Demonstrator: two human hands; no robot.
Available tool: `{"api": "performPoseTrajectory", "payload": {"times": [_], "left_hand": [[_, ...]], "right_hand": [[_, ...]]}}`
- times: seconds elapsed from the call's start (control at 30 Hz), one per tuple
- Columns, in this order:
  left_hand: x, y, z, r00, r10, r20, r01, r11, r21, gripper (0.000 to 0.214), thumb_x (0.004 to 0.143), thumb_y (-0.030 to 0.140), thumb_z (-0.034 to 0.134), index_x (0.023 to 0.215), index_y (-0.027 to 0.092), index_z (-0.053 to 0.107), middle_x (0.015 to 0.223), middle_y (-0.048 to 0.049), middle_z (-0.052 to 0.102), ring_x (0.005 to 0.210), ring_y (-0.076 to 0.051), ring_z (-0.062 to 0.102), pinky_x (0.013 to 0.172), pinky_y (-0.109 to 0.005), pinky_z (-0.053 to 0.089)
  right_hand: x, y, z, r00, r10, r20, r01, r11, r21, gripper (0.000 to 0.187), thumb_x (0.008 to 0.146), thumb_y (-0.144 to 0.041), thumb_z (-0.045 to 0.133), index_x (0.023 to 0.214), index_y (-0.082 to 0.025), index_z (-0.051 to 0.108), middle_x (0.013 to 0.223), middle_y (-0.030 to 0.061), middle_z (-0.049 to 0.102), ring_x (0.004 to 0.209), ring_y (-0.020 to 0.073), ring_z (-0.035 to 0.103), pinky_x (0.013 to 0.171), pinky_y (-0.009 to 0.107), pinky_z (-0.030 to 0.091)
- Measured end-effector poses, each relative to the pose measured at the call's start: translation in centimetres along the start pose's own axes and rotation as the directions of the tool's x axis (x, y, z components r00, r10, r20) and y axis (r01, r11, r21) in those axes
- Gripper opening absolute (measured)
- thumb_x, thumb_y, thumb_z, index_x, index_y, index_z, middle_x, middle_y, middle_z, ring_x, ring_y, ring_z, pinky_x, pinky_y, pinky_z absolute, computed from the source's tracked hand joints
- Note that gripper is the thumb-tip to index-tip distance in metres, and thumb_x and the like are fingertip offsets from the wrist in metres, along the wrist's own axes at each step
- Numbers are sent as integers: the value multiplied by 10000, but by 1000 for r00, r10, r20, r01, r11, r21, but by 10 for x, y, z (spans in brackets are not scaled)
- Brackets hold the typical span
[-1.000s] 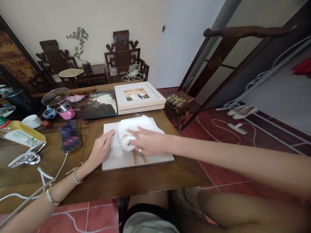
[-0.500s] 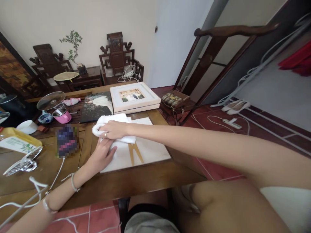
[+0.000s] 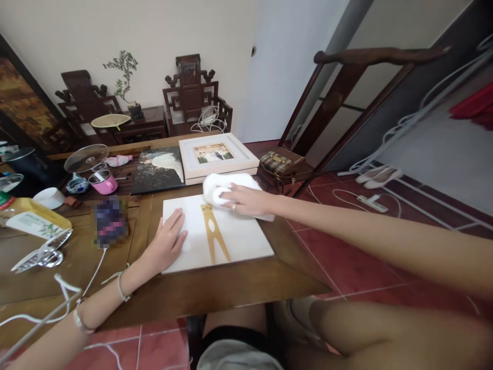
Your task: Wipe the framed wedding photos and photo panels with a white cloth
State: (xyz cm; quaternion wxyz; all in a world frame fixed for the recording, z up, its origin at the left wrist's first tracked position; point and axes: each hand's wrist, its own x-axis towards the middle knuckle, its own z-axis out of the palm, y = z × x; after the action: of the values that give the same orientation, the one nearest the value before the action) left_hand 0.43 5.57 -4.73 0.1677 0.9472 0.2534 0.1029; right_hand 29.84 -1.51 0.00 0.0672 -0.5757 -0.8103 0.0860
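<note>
You are wiping the board (image 3: 246, 241) with the cloth (image 3: 215, 186). Your right hand (image 3: 249, 201) is pressing the bunched white cloth onto the board's far right corner, with the fingers curling over a fold and gripping it. Part of the cloth is spilling past the far edge toward the frame (image 3: 215, 154); I cannot tell whether the two are touching.

Your left hand (image 3: 169, 244) is lying open, palm down and fingers spread, on the board's near left part, bracing it against the counter (image 3: 215, 288). The gold fork (image 3: 214, 232) on the board is showing bare between your two hands, apart from both.

Judging by this, you are in the middle of a wiping stroke at its far end, with the centre and near side of the board lying uncovered. A stroke back toward you would call for steady downward pressure from the left hand, so the board is not sliding. It would also call for a light pass over the gold fork, since I cannot tell whether it is raised or printed flat. The dark print (image 3: 159, 167) and the pink cup (image 3: 103, 181) are sitting well clear to the left.
</note>
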Motion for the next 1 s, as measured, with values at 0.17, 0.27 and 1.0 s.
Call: {"api": "performPoseTrajectory", "payload": {"times": [0.17, 0.27, 1.0], "left_hand": [[0, 0, 1, 1000, 5, 6, -5, 1000, 18, 515, 1007, 330, 315, 1495, 168, 287, 1579, -176, 274, 1478, -300, 197, 1166, -608, 145], [0, 1, 1, 1000, -11, 18, 11, 1000, 20, 517, 1001, 326, 307, 1488, 151, 297, 1577, -182, 276, 1478, -305, 196, 1163, -615, 152], [0, 6, -2, 999, -28, 28, 27, 999, 47, 504, 995, 313, 301, 1477, 166, 311, 1571, -170, 293, 1476, -300, 208, 1172, -600, 149]], "right_hand": [[-28, 19, 4, 1000, 15, 0, -15, 999, -47, 308, 935, -221, 379, 1058, -134, 648, 1295, 191, 575, 1222, 338, 501, 986, 532, 392], [-38, 13, 7, 998, -59, 7, 60, 994, -91, 296, 912, -192, 411, 1071, -116, 649, 1423, 212, 480, 1395, 334, 326, 1072, 590, 304], [-73, -24, 26, 937, -347, -51, 342, 936, -78, 214, 866, -180, 485, 900, -145, 693, 1499, 179, 399, 1454, 340, 159, 1124, 659, 187]]}}
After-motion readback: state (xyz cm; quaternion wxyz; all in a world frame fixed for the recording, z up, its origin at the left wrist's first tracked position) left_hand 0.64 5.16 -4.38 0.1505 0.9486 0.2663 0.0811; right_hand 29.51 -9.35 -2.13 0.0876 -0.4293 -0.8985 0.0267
